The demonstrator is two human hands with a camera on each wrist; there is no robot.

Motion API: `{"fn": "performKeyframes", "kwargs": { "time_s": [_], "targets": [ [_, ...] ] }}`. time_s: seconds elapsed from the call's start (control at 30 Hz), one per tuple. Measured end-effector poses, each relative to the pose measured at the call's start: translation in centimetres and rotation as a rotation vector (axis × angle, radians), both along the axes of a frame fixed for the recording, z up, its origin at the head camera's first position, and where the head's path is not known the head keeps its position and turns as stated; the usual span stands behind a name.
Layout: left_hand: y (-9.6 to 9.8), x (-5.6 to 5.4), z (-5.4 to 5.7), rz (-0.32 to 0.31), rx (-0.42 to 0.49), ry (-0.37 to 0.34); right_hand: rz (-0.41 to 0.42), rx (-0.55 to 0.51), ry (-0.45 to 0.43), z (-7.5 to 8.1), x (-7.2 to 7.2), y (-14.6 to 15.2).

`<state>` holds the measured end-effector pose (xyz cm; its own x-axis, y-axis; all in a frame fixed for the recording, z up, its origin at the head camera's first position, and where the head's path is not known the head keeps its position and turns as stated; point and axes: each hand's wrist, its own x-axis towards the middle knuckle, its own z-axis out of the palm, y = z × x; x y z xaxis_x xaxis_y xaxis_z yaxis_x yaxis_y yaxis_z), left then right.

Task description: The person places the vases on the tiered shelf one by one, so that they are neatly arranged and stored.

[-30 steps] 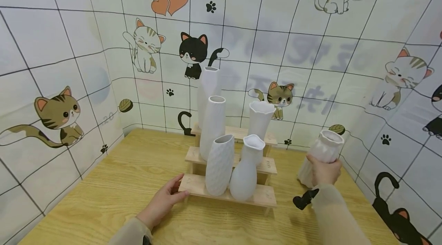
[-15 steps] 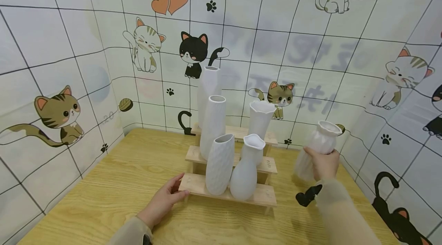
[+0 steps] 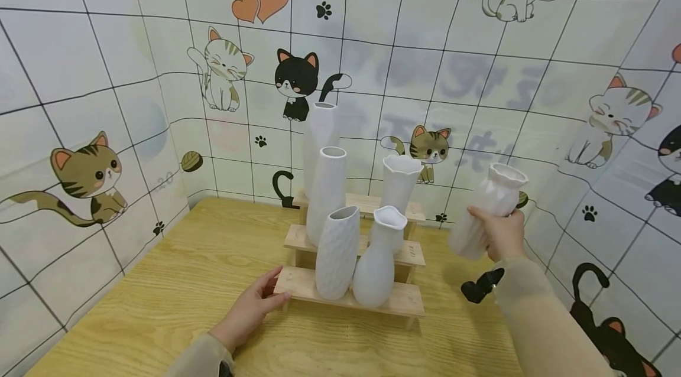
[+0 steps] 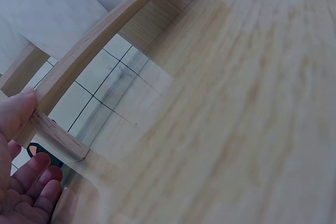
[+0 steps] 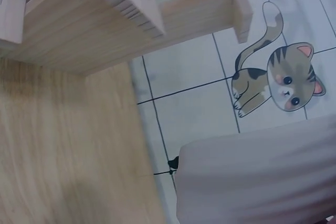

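My right hand (image 3: 502,234) grips a white pleated vase (image 3: 497,191) round its middle, right of a three-step wooden stand (image 3: 298,283). The vase tilts, its mouth leaning right and its base toward the stand; in the right wrist view its ribbed side (image 5: 257,171) fills the lower right. My left hand (image 3: 252,309) holds the left end of the lowest step, thumb (image 4: 18,111) on top and fingers lower down beside the leg. On that step stand a dimpled vase (image 3: 337,256) and a bulb-shaped vase with a wavy rim (image 3: 375,273).
Higher on the stand are a slim tall vase (image 3: 327,200), a taller one (image 3: 319,135) behind it, and a flared vase with a scalloped rim (image 3: 400,185). The wooden table (image 3: 223,247) meets cat-printed walls (image 3: 229,146) at the back and sides.
My right hand has raised the pleated vase up and slightly back, its base now higher over the table. The left hand and the stand have stayed in place.
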<state>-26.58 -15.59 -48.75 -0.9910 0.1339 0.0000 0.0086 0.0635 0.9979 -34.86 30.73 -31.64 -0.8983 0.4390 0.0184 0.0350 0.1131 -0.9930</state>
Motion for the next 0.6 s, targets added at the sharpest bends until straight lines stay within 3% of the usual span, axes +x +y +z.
{"fn": "performKeyframes", "kwargs": {
  "time_s": [0.27,0.6],
  "targets": [
    [0.0,0.1,0.1,0.001,0.002,-0.004,0.078,-0.029,0.001,2.9,0.5,-0.9],
    [0.0,-0.1,-0.1,0.001,-0.004,-0.003,0.192,0.019,0.033,6.0,0.9,-2.2]
  ]
}}
